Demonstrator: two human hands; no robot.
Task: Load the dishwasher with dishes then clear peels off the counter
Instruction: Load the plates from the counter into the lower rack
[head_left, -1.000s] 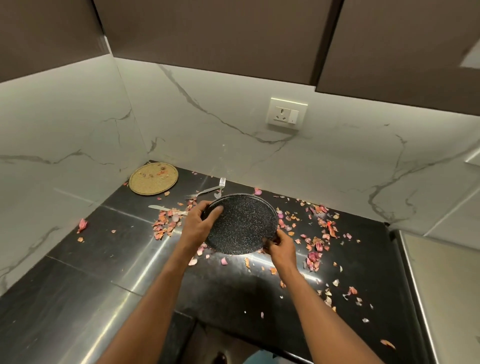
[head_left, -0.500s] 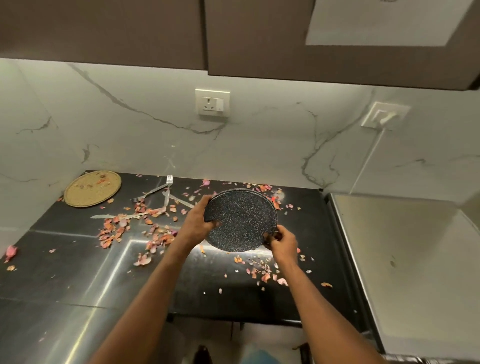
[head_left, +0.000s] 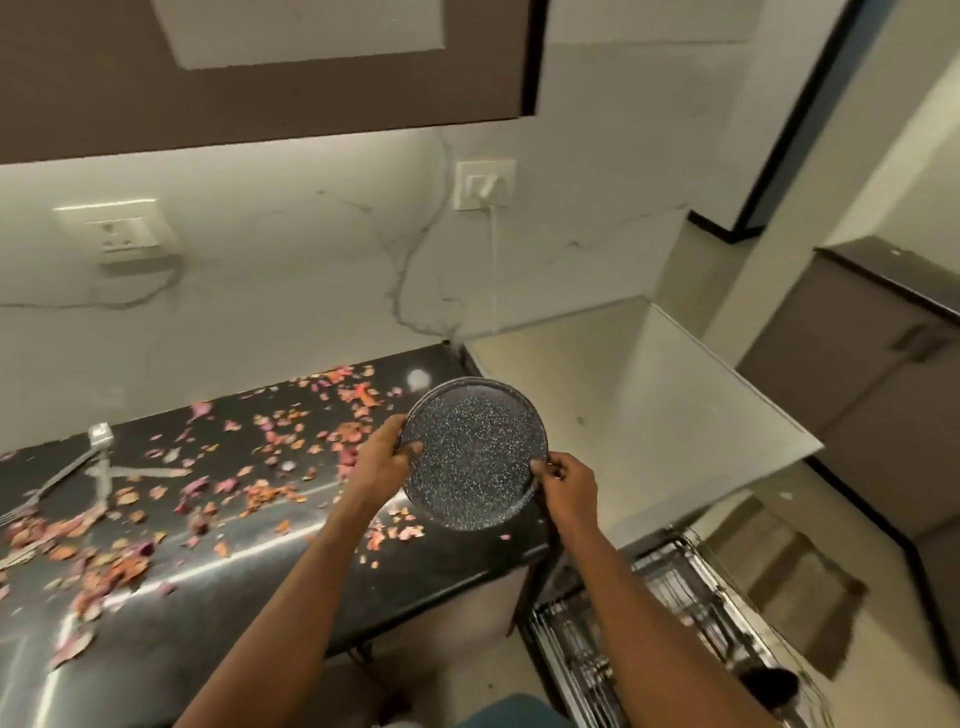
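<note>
Both hands (head_left: 384, 460) (head_left: 569, 480) pinching round black speckled plate (head_left: 475, 452), swung (peels (head_left: 270, 467) left behind) toward open wire dishwasher rack (head_left: 670, 623).

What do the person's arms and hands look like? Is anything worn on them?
Both forearms are bare, with no sleeves in view. The left hand and right hand wear no gloves; no watch or bracelet shows. Rings cannot be told.

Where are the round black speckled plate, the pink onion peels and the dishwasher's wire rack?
Round black speckled plate (head_left: 474, 453), head view, its centre.
Pink onion peels (head_left: 270, 491), head view, a heap on the counter.
Dishwasher's wire rack (head_left: 670, 587), head view, its wires.
</note>
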